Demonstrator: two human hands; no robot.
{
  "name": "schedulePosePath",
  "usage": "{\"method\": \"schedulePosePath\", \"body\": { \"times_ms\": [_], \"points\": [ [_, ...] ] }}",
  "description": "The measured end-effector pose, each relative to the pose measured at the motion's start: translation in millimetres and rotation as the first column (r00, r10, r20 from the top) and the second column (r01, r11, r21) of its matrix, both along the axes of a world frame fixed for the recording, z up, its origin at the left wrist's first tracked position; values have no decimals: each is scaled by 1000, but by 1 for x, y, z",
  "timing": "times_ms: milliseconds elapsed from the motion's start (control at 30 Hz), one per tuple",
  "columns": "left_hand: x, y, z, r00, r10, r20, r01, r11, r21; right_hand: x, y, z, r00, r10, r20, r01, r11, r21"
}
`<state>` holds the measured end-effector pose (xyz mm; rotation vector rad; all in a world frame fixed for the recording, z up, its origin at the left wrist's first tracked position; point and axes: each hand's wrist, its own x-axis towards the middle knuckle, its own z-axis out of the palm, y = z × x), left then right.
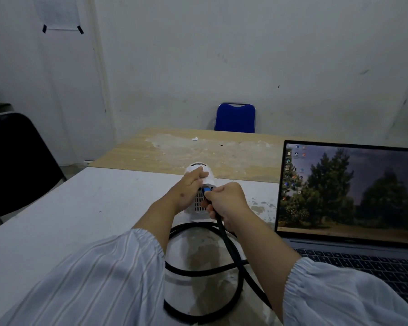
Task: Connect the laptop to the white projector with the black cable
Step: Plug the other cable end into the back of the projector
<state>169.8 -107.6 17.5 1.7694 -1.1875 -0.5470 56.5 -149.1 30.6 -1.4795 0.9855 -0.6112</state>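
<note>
The white projector [210, 177] lies on the white table [85, 208] in the middle of the view, its vented rear end facing me. My left hand [186, 188] grips its left side and top. My right hand [226, 203] pinches the blue-tipped plug [206, 190] of the black cable [236, 262], with the plug at the projector's rear port. The thick cable loops across the table between my forearms. The open laptop [349, 196] stands at the right with a tree wallpaper on its lit screen. Where the cable's other end goes is hidden.
A wooden table [198, 149] with a worn top adjoins the white one at the back. A blue chair [235, 117] stands behind it by the wall. A black chair [17, 161] is at the left edge.
</note>
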Motion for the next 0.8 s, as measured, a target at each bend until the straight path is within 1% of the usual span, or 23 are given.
{"method": "schedulePosePath", "body": {
  "times_ms": [200,433,533,633,700,733,800],
  "points": [
    [0,-1,-3,1000,3,-13,-4,1000,-19,9,-1,-5,999,-24,-34,21,997,-74],
    [-4,-2,-4,1000,6,12,-5,999,-32,16,1,-6,997,-71,24,72,995,-63],
    [-4,-1,-3,1000,17,3,-17,999,-36,15,1,-3,998,-55,15,56,996,-74],
    [-5,1,-1,1000,11,0,-11,999,-33,9,-1,4,1000,20,-23,-21,999,-35],
    [-4,3,3,999,3,34,-3,1000,-6,4,-3,9,998,44,-53,-45,999,-14],
    [-4,3,5,998,0,67,-1,1000,20,1,-6,12,997,33,-74,-35,999,-19],
    [-2,4,10,989,-4,147,-8,997,80,-5,-13,16,998,2,-61,-3,1000,-19]
  ]
}}
